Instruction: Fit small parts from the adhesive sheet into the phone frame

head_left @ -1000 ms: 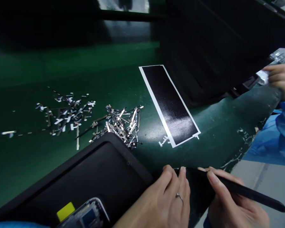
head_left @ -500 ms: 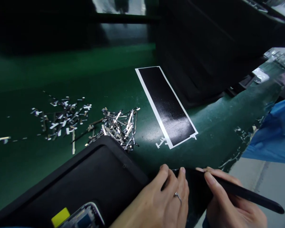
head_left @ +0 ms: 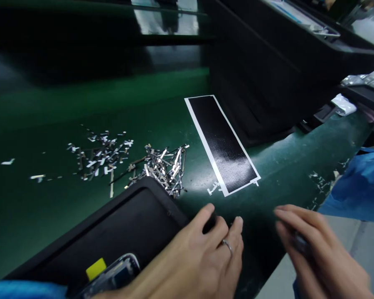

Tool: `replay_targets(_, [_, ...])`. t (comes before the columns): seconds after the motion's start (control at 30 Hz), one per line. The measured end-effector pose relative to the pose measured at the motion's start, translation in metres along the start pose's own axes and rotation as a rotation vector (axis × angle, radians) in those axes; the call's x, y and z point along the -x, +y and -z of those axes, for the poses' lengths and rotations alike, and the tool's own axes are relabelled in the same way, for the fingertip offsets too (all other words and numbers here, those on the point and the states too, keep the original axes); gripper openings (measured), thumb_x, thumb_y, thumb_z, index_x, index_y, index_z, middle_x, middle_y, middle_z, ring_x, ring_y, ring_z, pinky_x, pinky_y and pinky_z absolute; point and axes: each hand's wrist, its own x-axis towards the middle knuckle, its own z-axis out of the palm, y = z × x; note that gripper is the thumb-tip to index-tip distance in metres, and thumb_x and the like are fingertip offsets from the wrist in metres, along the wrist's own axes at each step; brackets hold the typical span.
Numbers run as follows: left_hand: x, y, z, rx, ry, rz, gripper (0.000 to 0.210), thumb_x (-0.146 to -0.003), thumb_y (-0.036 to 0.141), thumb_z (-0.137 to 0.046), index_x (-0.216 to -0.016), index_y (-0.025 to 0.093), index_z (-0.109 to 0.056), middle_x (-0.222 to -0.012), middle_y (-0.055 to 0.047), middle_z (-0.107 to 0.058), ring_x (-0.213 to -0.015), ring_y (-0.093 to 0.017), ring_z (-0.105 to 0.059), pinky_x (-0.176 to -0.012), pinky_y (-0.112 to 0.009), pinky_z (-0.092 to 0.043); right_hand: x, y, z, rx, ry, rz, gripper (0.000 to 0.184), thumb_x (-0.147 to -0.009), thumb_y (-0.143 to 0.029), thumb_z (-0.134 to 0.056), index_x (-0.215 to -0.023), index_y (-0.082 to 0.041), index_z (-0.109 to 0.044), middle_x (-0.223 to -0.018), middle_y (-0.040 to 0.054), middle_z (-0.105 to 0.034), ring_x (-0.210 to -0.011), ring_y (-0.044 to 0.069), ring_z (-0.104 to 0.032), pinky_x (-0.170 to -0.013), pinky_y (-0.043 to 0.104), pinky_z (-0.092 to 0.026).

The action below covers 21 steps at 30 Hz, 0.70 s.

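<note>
While both bare hands hover low over the near edge of a dark green work mat [head_left: 81, 207], the left hand [head_left: 202, 257], wearing a thin ring, curls its thumb and fingers around a small dark object [head_left: 210, 224] whose shape is too hidden to make out. That hand sits just right of a shallow black plastic tray [head_left: 118, 232], which lies tilted on the mat and carries a yellow tag [head_left: 95, 268] and a partly visible phone-like device [head_left: 112, 278] at its near end. To the right of the tray, well beyond the left hand, the right hand [head_left: 314, 253] is blurred; its fingers bend loosely around a slim dark tool [head_left: 299, 243], though how tightly it grips cannot be told. Behind the tray, touching its far corner, lies a heap of small silvery metal strips [head_left: 163, 168], with a second looser scatter of strips [head_left: 102, 155] further left. Right of the tray and further back, a long black rectangular sheet with a white border [head_left: 222, 143] lies flat on the mat. A blue sleeve [head_left: 361, 187] belonging to another person shows far right of the tray.
</note>
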Motion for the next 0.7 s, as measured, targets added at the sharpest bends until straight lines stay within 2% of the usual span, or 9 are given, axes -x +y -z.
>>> replay_targets(0.07, [0.001,-0.007,0.008,-0.032,0.06,0.065,0.039,-0.092,0.029,-0.027,-0.105,0.01,-0.058,-0.104,-0.009,-0.062,-0.091,-0.022,-0.054,-0.093,-0.04,-0.028,-0.009,0.004,-0.002,0.02,-0.214,0.192,0.028,-0.08,-0.009,-0.039,-0.104,-0.012,-0.051,-0.098,0.0076,-0.056,-0.082,0.01,-0.057,-0.065,0.016,-0.045])
replay_targets(0.13, [0.004,-0.015,0.012,-0.061,0.091,0.145,0.04,-0.092,0.027,-0.025,-0.1,0.01,-0.061,-0.1,-0.01,-0.063,-0.085,-0.023,-0.055,-0.089,-0.041,-0.029,-0.02,0.001,-0.008,0.014,-0.33,0.323,0.026,-0.077,-0.003,-0.033,-0.089,-0.011,-0.055,-0.086,0.0092,-0.057,-0.071,0.013,-0.056,-0.059,0.021,-0.046])
replay_targets(0.23, [0.008,-0.024,0.013,-0.016,0.116,0.256,0.041,-0.092,0.025,-0.024,-0.086,0.013,-0.063,-0.083,-0.008,-0.064,-0.075,-0.022,-0.055,-0.081,-0.041,-0.032,-0.034,-0.011,-0.015,0.17,-0.416,0.525,0.024,-0.065,0.003,-0.036,-0.059,-0.015,-0.052,-0.062,0.0054,-0.053,-0.05,0.015,-0.048,-0.045,0.027,-0.041])
replay_targets(0.3, [0.011,-0.03,0.012,0.04,0.167,0.303,0.041,-0.092,0.024,-0.024,-0.078,0.014,-0.061,-0.073,-0.006,-0.061,-0.071,-0.02,-0.053,-0.077,-0.04,-0.032,-0.041,-0.021,-0.017,0.31,-0.46,0.674,0.021,-0.056,0.002,-0.04,-0.052,-0.015,-0.052,-0.051,0.0047,-0.049,-0.045,0.017,-0.045,-0.041,0.029,-0.036])
replay_targets(0.37, [0.013,-0.034,0.012,0.092,0.205,0.32,0.038,-0.092,0.024,-0.027,-0.078,0.014,-0.061,-0.071,-0.004,-0.059,-0.069,-0.02,-0.051,-0.073,-0.038,-0.031,-0.046,-0.028,-0.018,0.377,-0.527,0.76,0.02,-0.05,0.001,-0.041,-0.051,-0.013,-0.055,-0.045,0.0057,-0.047,-0.042,0.018,-0.044,-0.038,0.03,-0.03])
replay_targets(0.43, [0.014,-0.037,0.012,0.138,0.246,0.34,0.034,-0.091,0.023,-0.03,-0.083,0.013,-0.061,-0.069,-0.004,-0.058,-0.067,-0.019,-0.049,-0.069,-0.036,-0.031,-0.05,-0.029,-0.019,0.368,-0.612,0.754,0.022,-0.049,0.004,-0.041,-0.051,-0.012,-0.056,-0.044,0.0055,-0.047,-0.041,0.018,-0.045,-0.037,0.029,-0.025])
replay_targets(0.53, [0.013,-0.037,0.012,0.209,0.259,0.392,0.03,-0.09,0.022,-0.034,-0.084,0.014,-0.061,-0.067,-0.003,-0.057,-0.067,-0.019,-0.048,-0.068,-0.036,-0.03,-0.053,-0.024,-0.02,0.327,-0.648,0.677,0.023,-0.049,0.005,-0.041,-0.054,-0.014,-0.054,-0.05,0.0034,-0.05,-0.042,0.016,-0.046,-0.038,0.029,-0.022])
replay_targets(0.7, [0.008,-0.029,0.004,0.241,0.097,0.403,0.023,-0.089,0.02,-0.04,-0.077,0.016,-0.06,-0.071,-0.002,-0.058,-0.069,-0.018,-0.049,-0.079,-0.039,-0.031,-0.05,-0.007,-0.017,0.259,-0.676,0.465,0.022,-0.05,0.0,-0.041,-0.061,-0.018,-0.044,-0.061,-0.0009,-0.049,-0.048,0.013,-0.047,-0.044,0.025,-0.032])
